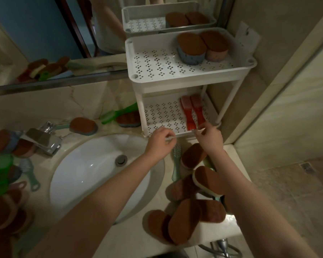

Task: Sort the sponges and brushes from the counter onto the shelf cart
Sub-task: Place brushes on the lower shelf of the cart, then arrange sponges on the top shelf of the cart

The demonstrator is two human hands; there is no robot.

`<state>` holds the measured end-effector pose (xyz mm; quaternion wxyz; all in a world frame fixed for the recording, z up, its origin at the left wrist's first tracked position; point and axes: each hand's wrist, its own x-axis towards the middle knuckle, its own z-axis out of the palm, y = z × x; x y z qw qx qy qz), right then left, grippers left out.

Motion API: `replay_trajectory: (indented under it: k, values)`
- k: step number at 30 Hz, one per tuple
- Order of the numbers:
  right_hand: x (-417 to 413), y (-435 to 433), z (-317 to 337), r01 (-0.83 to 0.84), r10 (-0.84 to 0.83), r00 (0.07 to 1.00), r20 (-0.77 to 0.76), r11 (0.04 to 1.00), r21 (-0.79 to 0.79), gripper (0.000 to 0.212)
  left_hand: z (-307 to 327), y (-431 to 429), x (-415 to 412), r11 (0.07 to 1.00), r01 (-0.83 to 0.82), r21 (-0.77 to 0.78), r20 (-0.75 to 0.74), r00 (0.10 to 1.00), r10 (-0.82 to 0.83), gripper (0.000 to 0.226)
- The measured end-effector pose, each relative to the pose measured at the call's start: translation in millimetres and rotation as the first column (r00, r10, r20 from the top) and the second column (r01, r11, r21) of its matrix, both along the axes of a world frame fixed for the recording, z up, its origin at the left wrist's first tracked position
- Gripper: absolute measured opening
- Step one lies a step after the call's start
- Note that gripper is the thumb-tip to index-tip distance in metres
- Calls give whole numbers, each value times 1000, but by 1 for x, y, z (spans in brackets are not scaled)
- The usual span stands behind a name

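Two red brushes lie side by side by the lower shelf's right edge, handles frontward. Right hand curled at one handle's end, left hand curled at the shelf's front edge; cannot tell what either grips. Two sponges in top shelf's back-right corner.

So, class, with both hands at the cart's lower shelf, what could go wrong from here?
One: the right forearm hangs over the sponge pile at the counter's front edge; drawing back might knock sponges off. Two: the red brushes lie with handles at the lower shelf's front rim, beside the right hand; a nudge could tip them out.
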<state>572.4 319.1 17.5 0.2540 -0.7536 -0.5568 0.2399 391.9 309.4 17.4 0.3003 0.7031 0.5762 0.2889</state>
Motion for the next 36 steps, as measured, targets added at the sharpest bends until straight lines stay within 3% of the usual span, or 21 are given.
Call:
replay_trajectory:
  k: [4,6,8,11,14,18,22,25,29,32,36]
  values:
    - [15,-36,-12,-242,247,969,4,950,-196,31,-16,-27,7,967,85,-239,-12,996,-90,22]
    - [20,-52,-17,-363,388,921,18,878,-312,54,-28,-40,8,913,105,-394,-54,989,-137,34]
    - [23,-66,-21,-380,463,880,101,816,-435,75,-41,-51,7,852,119,-510,-77,980,-183,43]
    - [23,-78,-27,-392,528,829,184,783,-483,82,-51,-62,7,831,129,-542,-87,974,-208,46]
    - [16,-85,-25,-416,558,796,234,785,-458,68,-50,-69,6,856,124,-501,-58,983,-176,36]
    - [8,-85,-15,-361,426,876,227,890,-278,48,-45,-80,1,836,151,-527,-16,982,-187,23]
    - [4,-82,-2,-161,165,985,42,984,-71,52,-38,-98,7,766,205,-610,47,974,-223,46]
    - [0,-86,5,-2,0,993,-114,1000,-20,57,-37,-111,17,743,237,-626,-85,926,-368,74]
    - [-3,-96,9,76,-81,979,-185,997,-30,59,-37,-128,28,774,235,-588,-353,786,-507,105]
    - [-5,-105,12,101,-106,973,-205,994,-35,58,-34,-140,33,782,256,-568,-429,720,-546,105]
    - [-9,-115,14,149,-154,958,-240,988,-37,62,-32,-153,37,801,234,-550,-452,724,-522,100]
